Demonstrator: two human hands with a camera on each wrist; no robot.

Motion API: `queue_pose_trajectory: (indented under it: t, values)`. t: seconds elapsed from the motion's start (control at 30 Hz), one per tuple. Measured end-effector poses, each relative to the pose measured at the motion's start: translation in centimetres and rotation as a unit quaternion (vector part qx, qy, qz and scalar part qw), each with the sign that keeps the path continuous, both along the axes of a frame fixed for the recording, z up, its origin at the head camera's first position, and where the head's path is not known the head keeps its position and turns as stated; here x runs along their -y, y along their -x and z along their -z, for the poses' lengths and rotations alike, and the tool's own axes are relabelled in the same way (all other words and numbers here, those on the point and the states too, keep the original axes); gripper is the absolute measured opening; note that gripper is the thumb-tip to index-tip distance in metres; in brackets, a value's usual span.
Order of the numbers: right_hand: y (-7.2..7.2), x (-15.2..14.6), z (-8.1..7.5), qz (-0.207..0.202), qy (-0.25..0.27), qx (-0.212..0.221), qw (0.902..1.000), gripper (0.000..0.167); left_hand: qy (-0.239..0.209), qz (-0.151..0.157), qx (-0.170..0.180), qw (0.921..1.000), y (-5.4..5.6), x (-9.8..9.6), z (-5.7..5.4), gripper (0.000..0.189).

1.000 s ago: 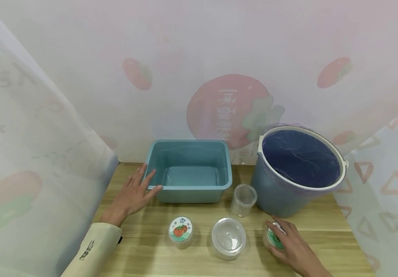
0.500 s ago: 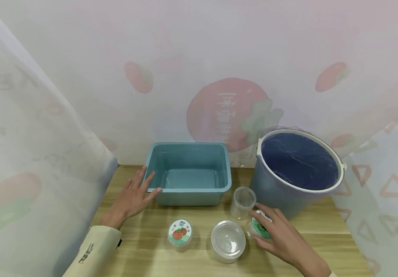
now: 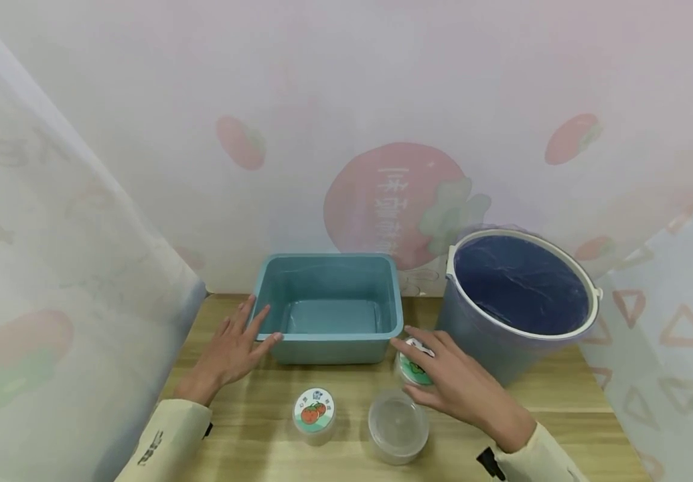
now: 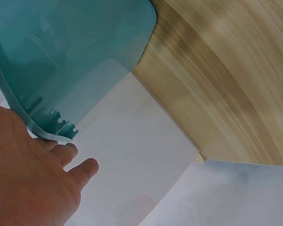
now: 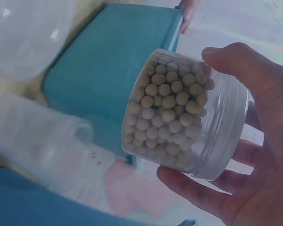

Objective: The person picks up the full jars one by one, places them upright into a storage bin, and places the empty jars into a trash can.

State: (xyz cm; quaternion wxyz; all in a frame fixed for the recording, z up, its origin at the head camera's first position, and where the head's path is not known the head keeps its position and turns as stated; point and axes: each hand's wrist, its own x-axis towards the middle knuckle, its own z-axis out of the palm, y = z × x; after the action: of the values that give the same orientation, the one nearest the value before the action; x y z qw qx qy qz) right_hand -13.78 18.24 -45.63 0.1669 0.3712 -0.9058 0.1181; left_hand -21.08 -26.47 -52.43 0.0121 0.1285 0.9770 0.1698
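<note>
My right hand [image 3: 457,378] grips a clear jar of small beige balls [image 5: 167,113], fingers and thumb around its lid end. In the head view the jar's green and white lid label [image 3: 415,365] shows by the front right corner of the teal bin [image 3: 331,351]. My left hand [image 3: 228,355] lies with spread fingers at the bin's left rim. A clear cup [image 5: 37,129] stands beside the bin in the right wrist view; the held jar and hand hide it in the head view. Nearer me are a tomato-labelled jar [image 3: 314,412] and a wide clear tub [image 3: 398,428].
A large blue bucket [image 3: 497,341] with a white rim, covered in plastic film, stands at the right of the wooden table [image 3: 250,445]. Printed white sheets [image 3: 298,87] enclose the back and both sides.
My right hand has carried the labelled jar leftward and up from the table's right side to the bin's front right corner, over the clear cup. The left hand stays at the bin's rim.
</note>
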Motion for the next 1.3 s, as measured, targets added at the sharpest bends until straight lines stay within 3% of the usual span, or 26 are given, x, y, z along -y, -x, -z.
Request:
queue_pose_trajectory:
  t: [0.37, 0.63, 0.8, 0.93, 1.13, 1.3]
  values:
    - [2.9, 3.8, -3.2, -0.045, -0.023, -0.018, 0.9985, 0.066, -0.002, -0.005, -0.001, 1.0, 0.0, -0.1, 0.2, 0.085]
    - [6.3, 6.5, -5.1, -0.062, -0.022, -0.023, 0.9976, 0.063, 0.0, -0.004, -0.007, 1.0, 0.1, -0.1, 0.0, 0.085]
    - [8.6, 8.1, -4.9, -0.052, -0.034, -0.002, 0.9981, 0.058, -0.002, -0.005, -0.009, 0.9999, -0.1, -0.3, 0.1, 0.084]
    - [10.1, 9.0, -4.3, -0.031, -0.044, 0.041, 0.9977, 0.059, -0.006, -0.009, -0.009, 0.9999, -0.3, -0.4, 0.3, 0.084]
    - [12.2, 10.5, -3.3, -0.003, -0.058, 0.134, 0.9893, 0.065, -0.009, -0.007, -0.018, 0.9998, -0.3, -0.5, 0.4, 0.083]
    - [13.8, 12.0, -2.4, 0.009, -0.071, 0.157, 0.9849, 0.064, -0.005, -0.007, -0.015, 0.9998, -0.3, -0.6, 0.3, 0.083]
